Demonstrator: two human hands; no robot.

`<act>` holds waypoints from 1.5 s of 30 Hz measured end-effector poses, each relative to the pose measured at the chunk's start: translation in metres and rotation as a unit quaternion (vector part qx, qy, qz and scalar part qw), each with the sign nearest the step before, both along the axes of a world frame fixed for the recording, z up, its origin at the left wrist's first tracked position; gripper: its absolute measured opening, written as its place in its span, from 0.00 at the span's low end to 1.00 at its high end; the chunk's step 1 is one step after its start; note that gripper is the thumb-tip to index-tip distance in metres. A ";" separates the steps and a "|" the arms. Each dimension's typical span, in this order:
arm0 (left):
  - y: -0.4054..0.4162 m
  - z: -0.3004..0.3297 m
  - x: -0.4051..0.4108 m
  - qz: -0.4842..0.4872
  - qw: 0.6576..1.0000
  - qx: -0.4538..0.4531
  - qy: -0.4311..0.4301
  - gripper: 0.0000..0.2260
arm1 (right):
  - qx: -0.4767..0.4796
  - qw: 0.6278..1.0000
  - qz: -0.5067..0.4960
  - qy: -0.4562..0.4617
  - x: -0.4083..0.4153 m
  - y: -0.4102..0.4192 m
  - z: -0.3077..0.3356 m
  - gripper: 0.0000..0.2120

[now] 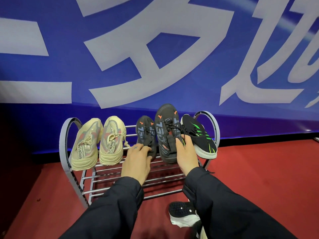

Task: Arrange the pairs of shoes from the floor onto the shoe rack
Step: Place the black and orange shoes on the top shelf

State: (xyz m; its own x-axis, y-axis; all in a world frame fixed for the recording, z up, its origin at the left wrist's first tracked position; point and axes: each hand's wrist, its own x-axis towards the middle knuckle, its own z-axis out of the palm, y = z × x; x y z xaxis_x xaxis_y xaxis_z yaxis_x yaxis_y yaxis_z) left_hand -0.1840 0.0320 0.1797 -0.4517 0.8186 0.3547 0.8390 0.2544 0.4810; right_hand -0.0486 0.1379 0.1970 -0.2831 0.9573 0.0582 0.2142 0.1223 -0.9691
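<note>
Dark grey sneakers with orange marks, toes up on shoe rack (72,152) top tier: left sneaker (145,133) under left hand (136,163) fingertips, fingers curled over heel; right sneaker (166,133) gripped at heel by right hand (187,156). Beige pair (100,142) leftward; green-striped black shoe (202,137) rightward.

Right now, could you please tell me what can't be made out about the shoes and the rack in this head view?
- Shoe on the floor: the right sleeve covers much of it; I cannot tell whether it matches the green-striped shoe.
- Heels of the dark pair: the left hand and right hand cover them, so each grip is partly unseen.
- Shoe rack: its lower tiers are hidden behind both sleeves.
</note>
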 end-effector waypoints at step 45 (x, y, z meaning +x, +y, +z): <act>-0.015 0.000 -0.036 -0.027 0.984 -0.145 -0.102 0.34 | 0.365 0.798 0.033 -0.479 -0.027 -0.015 0.007 0.18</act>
State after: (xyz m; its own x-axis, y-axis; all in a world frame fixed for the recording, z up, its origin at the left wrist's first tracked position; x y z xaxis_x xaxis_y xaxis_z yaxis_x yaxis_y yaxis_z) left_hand -0.2195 0.0168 0.1796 -0.4419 0.8970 0.0100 0.7487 0.3627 0.5549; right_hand -0.0754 0.1227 0.2036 -0.5807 0.7488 0.3196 0.7835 0.6207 -0.0304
